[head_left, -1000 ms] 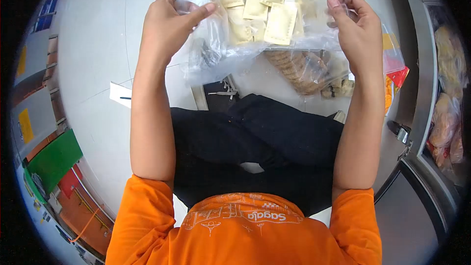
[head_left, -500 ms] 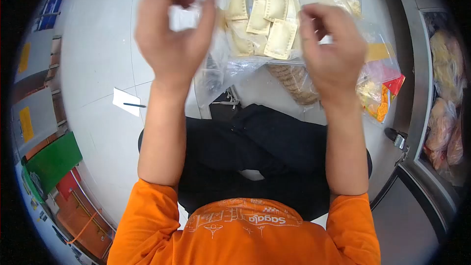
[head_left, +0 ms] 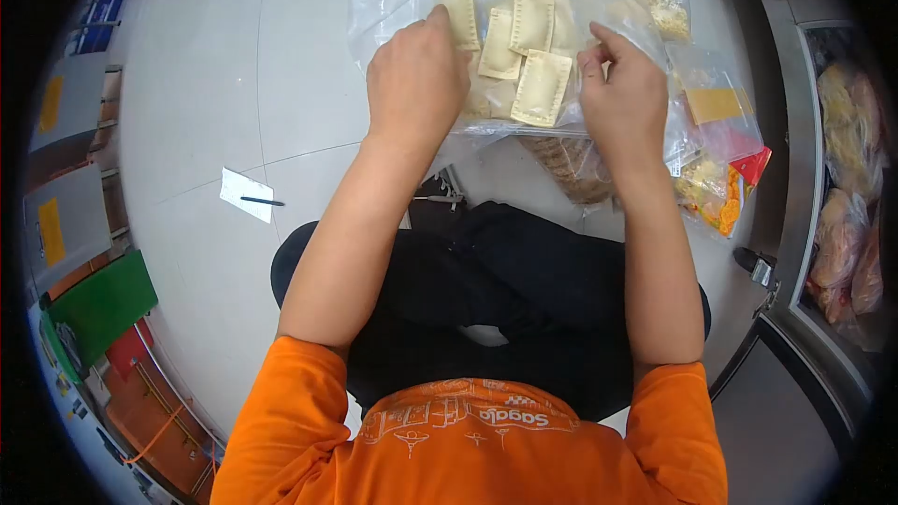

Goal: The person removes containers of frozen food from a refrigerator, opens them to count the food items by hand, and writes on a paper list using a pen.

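Note:
Several pale, stuffed pasta squares with crimped edges lie overlapping in a clear plastic bag on the floor. My left hand is closed at the bag's left side, right beside the leftmost square; its fingertips are partly hidden. On the opposite side, my right hand has its fingers curled around the bag's plastic, the index finger and thumb close to each other. The squares lie between both hands, and neither hand covers the middle ones.
A bag of brown food lies below the pasta, and colourful packets sit at right. An open freezer holds bagged food. Paper with a pen lies on the tiles at left, beside a green panel.
My left hand has moved right and down to the pasta's left side; my right hand shifted slightly lower. The bag's plastic now spreads flatter toward the back, and the squares sit slightly lower.

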Motion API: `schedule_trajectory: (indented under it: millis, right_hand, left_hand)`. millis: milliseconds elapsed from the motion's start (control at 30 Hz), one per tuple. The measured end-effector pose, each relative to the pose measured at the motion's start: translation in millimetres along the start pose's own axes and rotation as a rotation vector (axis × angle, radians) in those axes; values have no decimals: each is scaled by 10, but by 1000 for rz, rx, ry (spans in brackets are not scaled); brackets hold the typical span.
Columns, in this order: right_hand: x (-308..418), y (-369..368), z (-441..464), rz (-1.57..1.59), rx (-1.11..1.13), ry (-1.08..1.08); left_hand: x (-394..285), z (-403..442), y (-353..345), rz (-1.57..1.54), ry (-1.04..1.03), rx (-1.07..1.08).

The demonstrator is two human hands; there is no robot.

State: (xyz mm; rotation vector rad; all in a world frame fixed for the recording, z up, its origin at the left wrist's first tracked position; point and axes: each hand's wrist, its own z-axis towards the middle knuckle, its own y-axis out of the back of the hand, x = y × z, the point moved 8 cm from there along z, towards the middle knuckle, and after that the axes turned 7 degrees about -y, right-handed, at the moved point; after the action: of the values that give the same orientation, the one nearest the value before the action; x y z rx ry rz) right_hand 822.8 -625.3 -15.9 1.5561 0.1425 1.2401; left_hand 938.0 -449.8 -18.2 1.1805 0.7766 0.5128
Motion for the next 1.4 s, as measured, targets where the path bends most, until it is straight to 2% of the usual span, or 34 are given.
schedule_trajectory:
  millis: [67,167,200,267,367,500,600,800,900,1000,1067,1133,1200,1233,1333,1400]
  right_hand:
    - [-114,40,70,241,62,-158]
    - [-190,27,102,352,102,-157]
    - [-171,33,91,322,91,-134]
    - [-86,41,61,261,67,-83]
    - [393,-45,-237,-10,-81,367]
    - [524,-163,-413,-40,-89,392]
    - [494,-177,-414,53,-104,372]
    - [548,-153,-437,301,-103,433]
    - [254,-248,-272,718,-64,66]
    - [-53,-253,-134,894,91,-389]
    - [-87,-183,-68,751,94,-388]
    - [-123,-62,3,498,9,-276]
    - [-51,77,79,148,-164,-34]
    - [-47,87,99,94,-148,-28]
    - [-18,112,123,-169,-191,72]
    - [-45,18,174,-207,-131,88]
  left_hand:
    - [89,41,2,28,35,1]
    - [132,93,-15,74,95,68]
    - [142,94,-26,90,119,102]
    - [151,70,28,-24,108,9]
    - [104,57,123,-170,82,-102]
    - [74,56,151,-221,35,-170]
    - [22,50,149,-303,-49,-198]
    - [128,60,23,-615,125,-150]
    - [56,61,97,-539,91,-170]
    - [104,67,79,-495,81,-202]
    - [154,81,27,-479,60,-226]
    - [170,63,-22,-449,39,-241]
    - [157,79,-26,-396,14,-264]
    - [169,71,-23,-432,34,-285]
    - [168,62,0,-426,56,-241]
    - [167,92,-24,-518,98,-105]
